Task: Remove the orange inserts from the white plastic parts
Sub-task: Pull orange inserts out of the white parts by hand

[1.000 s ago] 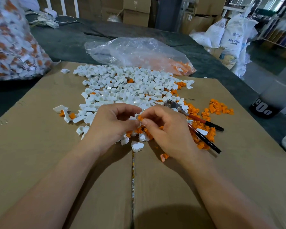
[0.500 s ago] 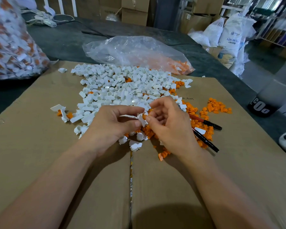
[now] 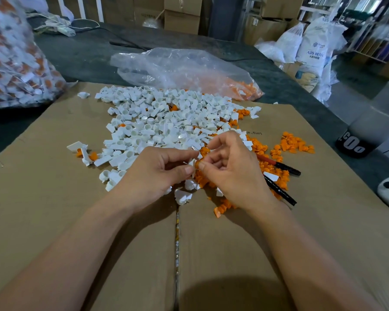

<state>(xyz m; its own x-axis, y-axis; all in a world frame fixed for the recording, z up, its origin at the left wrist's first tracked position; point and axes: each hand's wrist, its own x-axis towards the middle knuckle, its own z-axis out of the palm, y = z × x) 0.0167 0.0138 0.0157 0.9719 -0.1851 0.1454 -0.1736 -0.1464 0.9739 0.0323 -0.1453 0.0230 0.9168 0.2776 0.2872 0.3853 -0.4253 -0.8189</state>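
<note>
Since the earlier frame the right hand (image 3: 234,173) has been rolled open slightly; its thumb and forefinger are pinched on the orange insert (image 3: 197,164); the white part (image 3: 191,163) is pinched by the left hand (image 3: 155,173), just above the cardboard (image 3: 54,198); the insert is seated on the part's right side, its axis seemingly running hand to hand; a rightward pull is called for.

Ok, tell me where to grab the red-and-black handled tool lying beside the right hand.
Take the tool by its two black handle ends, closing one hand over both from the right. There they stick out bare onto the cardboard, slightly splayed. The other end is hidden behind the right hand, among loose orange inserts.
</note>
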